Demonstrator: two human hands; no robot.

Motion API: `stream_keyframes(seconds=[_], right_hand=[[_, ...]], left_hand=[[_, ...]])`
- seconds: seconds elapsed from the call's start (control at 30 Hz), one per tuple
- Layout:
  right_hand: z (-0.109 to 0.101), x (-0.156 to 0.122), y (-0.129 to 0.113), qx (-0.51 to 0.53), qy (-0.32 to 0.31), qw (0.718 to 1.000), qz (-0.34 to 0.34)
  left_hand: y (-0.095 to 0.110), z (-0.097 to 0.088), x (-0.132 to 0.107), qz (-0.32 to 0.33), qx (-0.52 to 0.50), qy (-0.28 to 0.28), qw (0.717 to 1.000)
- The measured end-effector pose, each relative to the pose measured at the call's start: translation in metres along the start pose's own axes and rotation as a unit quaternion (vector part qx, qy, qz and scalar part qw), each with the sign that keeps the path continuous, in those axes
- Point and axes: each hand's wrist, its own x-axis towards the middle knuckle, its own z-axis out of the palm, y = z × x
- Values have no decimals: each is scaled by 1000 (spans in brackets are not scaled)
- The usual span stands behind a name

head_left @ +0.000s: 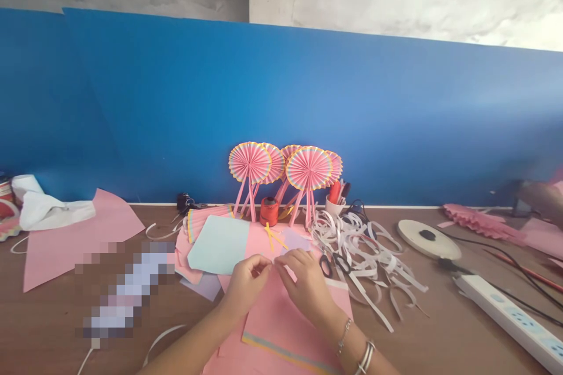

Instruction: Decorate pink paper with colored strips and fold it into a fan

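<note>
My left hand (247,282) and my right hand (303,282) meet above a pink paper sheet (290,322) with a yellow and blue striped edge. Each has thumb and forefinger pinched together, the tips almost touching. Whatever lies between them is too small to make out. Just beyond my fingers are thin yellow strips (269,237) and a light blue paper piece (222,244). Scissors with black handles (334,265) lie right of my right hand, partly under curled white paper strips (365,252).
Pink pleated paper fans (309,168) stand on legs against the blue partition (176,99), behind a red spool (269,212). On the right are a round cream disc (428,239), a white power strip (512,316) with black cables, and another person's blurred hand (539,202). Pink paper (79,246) lies left.
</note>
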Motion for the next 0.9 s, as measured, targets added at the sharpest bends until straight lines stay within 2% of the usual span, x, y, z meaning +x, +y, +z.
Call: stream_keyframes(seconds=[0.23, 0.47, 0.77, 0.9], right_hand=[[1, 0, -1, 38, -34, 999, 18], [-2, 2, -5, 85, -47, 994, 52], [1, 2, -4, 121, -31, 989, 73], [2, 3, -3, 145, -1, 983, 115]], left_hand=[[1, 2, -4, 36, 60, 11, 997], [-1, 1, -6, 51, 68, 6, 996], [1, 2, -6, 41, 58, -2, 997], [-1, 2, -6, 42, 42, -6, 998]])
